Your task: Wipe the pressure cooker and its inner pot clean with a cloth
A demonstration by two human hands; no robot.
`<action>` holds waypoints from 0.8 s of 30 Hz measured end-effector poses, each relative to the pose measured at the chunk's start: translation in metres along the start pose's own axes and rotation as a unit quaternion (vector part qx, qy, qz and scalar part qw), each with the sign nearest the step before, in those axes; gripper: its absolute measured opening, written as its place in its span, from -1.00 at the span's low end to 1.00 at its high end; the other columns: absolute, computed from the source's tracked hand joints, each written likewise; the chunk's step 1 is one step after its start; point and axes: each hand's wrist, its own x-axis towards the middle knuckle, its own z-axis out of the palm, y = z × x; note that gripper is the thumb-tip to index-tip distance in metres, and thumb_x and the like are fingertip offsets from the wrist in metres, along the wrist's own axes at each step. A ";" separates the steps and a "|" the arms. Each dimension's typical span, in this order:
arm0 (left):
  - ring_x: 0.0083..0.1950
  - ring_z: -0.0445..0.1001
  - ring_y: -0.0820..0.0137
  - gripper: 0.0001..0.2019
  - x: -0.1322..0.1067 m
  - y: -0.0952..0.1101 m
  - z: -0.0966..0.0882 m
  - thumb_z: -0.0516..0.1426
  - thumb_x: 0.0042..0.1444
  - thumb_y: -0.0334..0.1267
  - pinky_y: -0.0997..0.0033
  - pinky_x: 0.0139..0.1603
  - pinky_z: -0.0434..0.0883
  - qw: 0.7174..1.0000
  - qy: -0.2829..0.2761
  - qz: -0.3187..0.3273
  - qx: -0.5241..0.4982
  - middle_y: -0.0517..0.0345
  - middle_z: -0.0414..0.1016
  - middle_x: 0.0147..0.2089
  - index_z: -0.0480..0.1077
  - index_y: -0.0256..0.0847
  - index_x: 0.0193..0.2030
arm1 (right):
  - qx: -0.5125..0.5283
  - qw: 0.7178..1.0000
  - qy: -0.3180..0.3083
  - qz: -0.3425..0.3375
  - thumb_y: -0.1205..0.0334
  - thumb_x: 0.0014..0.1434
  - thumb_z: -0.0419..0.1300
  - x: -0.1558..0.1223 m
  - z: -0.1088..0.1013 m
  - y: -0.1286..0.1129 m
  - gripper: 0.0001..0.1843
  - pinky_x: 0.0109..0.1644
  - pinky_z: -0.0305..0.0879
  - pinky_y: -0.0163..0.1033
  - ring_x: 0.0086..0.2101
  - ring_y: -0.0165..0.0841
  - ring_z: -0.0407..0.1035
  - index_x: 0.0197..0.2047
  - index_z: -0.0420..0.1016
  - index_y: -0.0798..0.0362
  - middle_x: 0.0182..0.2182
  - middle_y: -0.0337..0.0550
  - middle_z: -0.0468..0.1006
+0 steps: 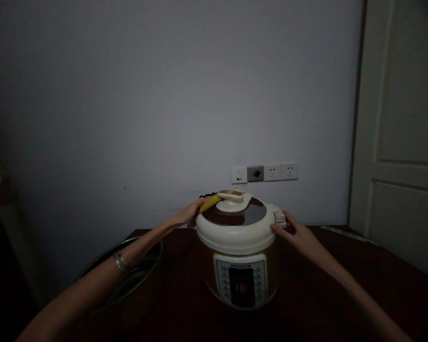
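A cream electric pressure cooker [240, 259] stands in the middle of a dark wooden table [342, 294]. Its lid [235, 223] has a dark brown top and a cream handle. A control panel faces me. My left hand [190, 213] rests against the lid's left rim, next to a yellow part that sticks out there [209, 203]. My right hand [297, 235] lies against the lid's right side, fingers stretched toward a small cream tab [280, 218]. A bracelet sits on my left wrist.
A metal bowl or pot [142, 270] lies on the table to the left, partly under my left forearm. Wall sockets and a switch [264, 173] are mounted behind the cooker. A white door [403, 142] stands at the right. The room is dim.
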 end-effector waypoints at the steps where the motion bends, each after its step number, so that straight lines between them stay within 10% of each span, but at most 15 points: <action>1: 0.14 0.36 0.21 -0.58 -0.007 0.000 0.001 -0.04 0.15 0.01 0.19 0.17 0.22 1.000 -0.014 0.011 0.010 0.10 0.47 0.08 0.44 -0.11 0.00 | -0.003 1.000 -0.001 0.002 -0.21 0.01 0.16 0.000 0.000 0.000 -0.16 0.18 0.14 0.05 0.09 -0.04 0.28 0.24 0.19 0.12 0.12 0.08 0.37; 9: 0.39 -0.08 0.26 -0.53 -0.060 0.001 0.010 -0.14 0.23 0.00 0.03 0.36 -0.14 0.970 -0.056 0.141 0.192 0.19 0.08 0.35 0.16 0.03 0.26 | -0.002 1.000 0.009 0.001 -0.21 -0.01 0.17 0.002 0.000 0.002 -0.15 0.19 0.10 0.10 0.11 0.00 0.25 0.24 0.20 0.12 0.12 0.09 0.36; 19: 0.39 -0.13 0.14 -0.28 -0.066 0.063 0.070 -0.09 0.17 0.12 0.03 0.34 -0.11 0.830 -0.195 0.290 0.434 -0.15 -0.01 0.37 -0.06 -0.32 0.34 | -0.012 1.000 0.019 -0.007 -0.19 0.01 0.14 0.008 -0.005 0.006 -0.19 0.19 0.15 0.04 0.11 -0.03 0.24 0.21 0.24 0.18 0.15 0.15 0.32; 24: 0.34 0.05 0.18 -0.43 -0.041 0.089 0.112 -0.18 0.24 0.02 0.10 0.30 -0.01 0.828 -0.225 0.305 0.414 -0.17 0.16 0.30 0.16 -0.35 0.23 | -0.074 0.970 0.072 -0.219 0.12 0.10 0.09 -0.014 -0.014 -0.027 -0.32 0.26 0.04 0.05 0.20 -0.14 0.11 0.28 0.09 0.08 0.24 0.04 0.17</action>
